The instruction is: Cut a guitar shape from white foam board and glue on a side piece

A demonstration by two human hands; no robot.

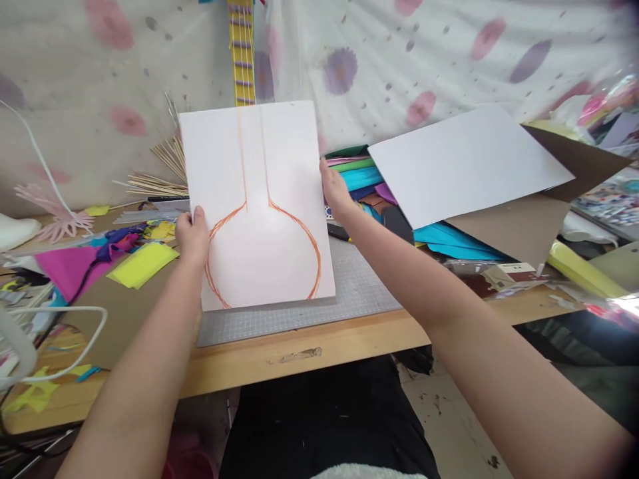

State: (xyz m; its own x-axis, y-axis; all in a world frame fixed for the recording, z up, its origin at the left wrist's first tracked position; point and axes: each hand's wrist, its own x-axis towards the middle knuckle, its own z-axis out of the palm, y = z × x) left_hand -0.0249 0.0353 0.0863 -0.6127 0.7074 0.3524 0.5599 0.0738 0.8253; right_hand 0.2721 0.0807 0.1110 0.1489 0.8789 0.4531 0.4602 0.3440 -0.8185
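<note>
Left of the yellow sheets (pixel 142 265) you can see a bright pink sheet (pixel 63 267), and behind them you have thin wooden sticks (pixel 162 185).

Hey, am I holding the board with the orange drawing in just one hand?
No, the left hand and right hand each hold one side edge of the board.

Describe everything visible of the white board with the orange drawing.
The stiff-looking white rectangular board bears a hand-drawn orange outline: two faint lines run from the top edge into a bolder rounded shape, open at the bottom. It is tilted up over the grey gridded mat, the left hand holding its left edge, the right hand its right. Whether its lower edge touches the mat is unclear.
</note>
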